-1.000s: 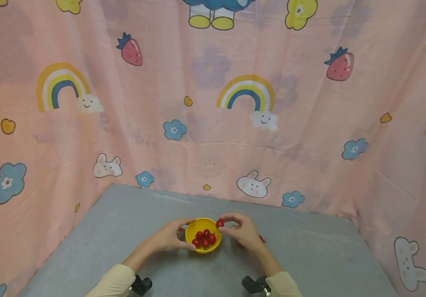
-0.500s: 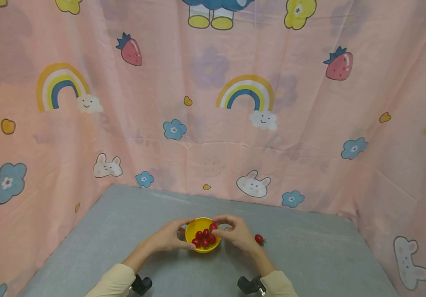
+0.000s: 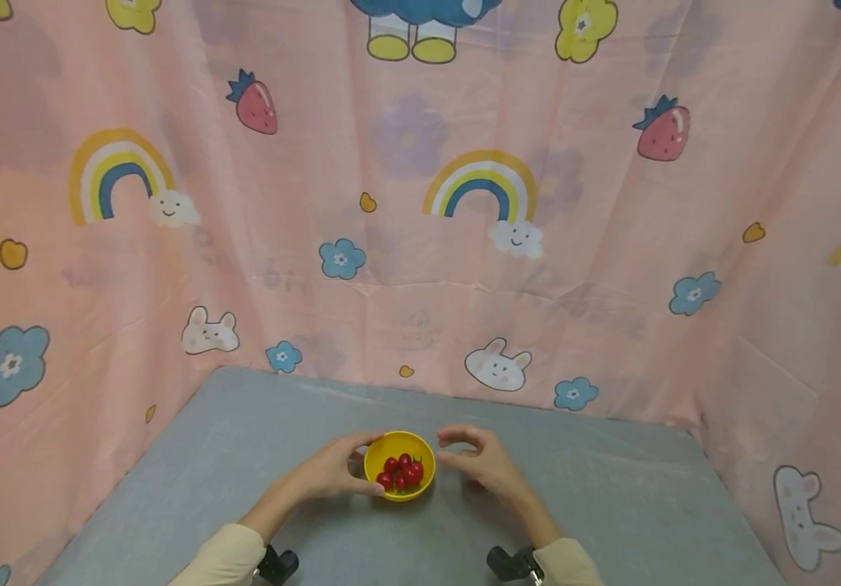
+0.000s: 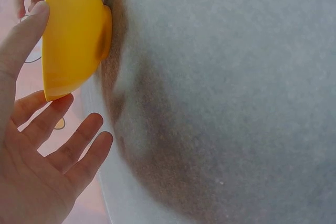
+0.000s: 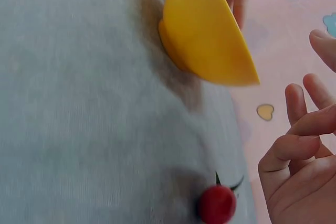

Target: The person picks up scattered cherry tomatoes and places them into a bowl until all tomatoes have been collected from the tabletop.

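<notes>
Presently the left hand (image 3: 332, 472) is cupping the yellow bowl (image 3: 400, 466), fingers curled on its rim; right hand (image 3: 484, 461) is hovering beside it, fingers loose and empty; advisable: steady bowl, pinch the loose tomato (image 5: 217, 204) gently.

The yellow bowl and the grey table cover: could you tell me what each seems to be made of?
The yellow bowl looks like moulded plastic: one even, opaque colour, a smooth, slightly glossy wall, a thin rim and a small moulded foot. The grey table cover looks like felt or a similar matte fabric: its surface is soft, faintly mottled and without shine, though the weave is too fine to make out.
</notes>
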The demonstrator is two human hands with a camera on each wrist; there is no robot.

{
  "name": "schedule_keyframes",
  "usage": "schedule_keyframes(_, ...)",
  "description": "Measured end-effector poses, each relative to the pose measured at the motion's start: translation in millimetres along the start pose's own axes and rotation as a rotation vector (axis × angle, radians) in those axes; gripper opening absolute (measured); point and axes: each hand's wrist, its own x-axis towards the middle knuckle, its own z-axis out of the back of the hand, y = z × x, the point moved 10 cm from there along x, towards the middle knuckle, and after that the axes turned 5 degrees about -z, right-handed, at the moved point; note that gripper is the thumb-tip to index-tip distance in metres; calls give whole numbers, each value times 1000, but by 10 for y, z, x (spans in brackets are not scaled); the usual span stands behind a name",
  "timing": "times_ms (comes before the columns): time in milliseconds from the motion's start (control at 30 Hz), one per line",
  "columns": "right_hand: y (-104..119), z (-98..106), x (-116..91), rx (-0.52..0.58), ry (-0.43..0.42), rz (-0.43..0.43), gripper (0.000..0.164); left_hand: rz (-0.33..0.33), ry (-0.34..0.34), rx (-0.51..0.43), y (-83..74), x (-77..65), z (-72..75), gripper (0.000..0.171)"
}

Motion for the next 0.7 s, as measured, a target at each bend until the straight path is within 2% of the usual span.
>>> schedule_keyframes(300,-87,307,-108,16,-33,53,38,3,2,-1,-15,-14,-10,81)
schedule_keyframes(600,-280,744,-269,-39,-107,4,40,1,1,-13,-19,-11,-7,81)
schedule_keyframes(700,-339,875,-334,-89,-139,-7,43,-2,-1,-14,-21,-15,-2,81)
